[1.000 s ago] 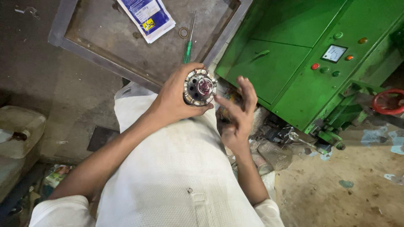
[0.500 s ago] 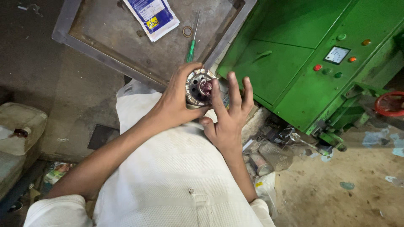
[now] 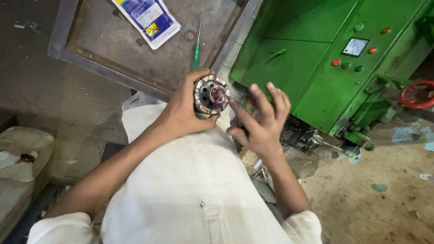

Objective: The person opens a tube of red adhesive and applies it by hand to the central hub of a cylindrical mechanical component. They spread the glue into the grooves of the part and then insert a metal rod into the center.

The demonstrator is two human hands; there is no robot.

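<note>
Head view: the left hand [image 3: 183, 110] grips a round metal rotor [image 3: 211, 94] end-up over the lap. The right hand [image 3: 262, 119], which was touching its face half a second ago, has drawn back with fingers [image 3: 271, 97] spread, holding nothing; a green screwdriver [image 3: 196, 49] lies on the bench [image 3: 90, 40].

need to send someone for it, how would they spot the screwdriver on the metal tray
Find the grey metal tray left of the green machine. Near its right edge, above the left hand, lies the screwdriver: thin shaft, the only green-handled thing there, beside a small ring.
</note>
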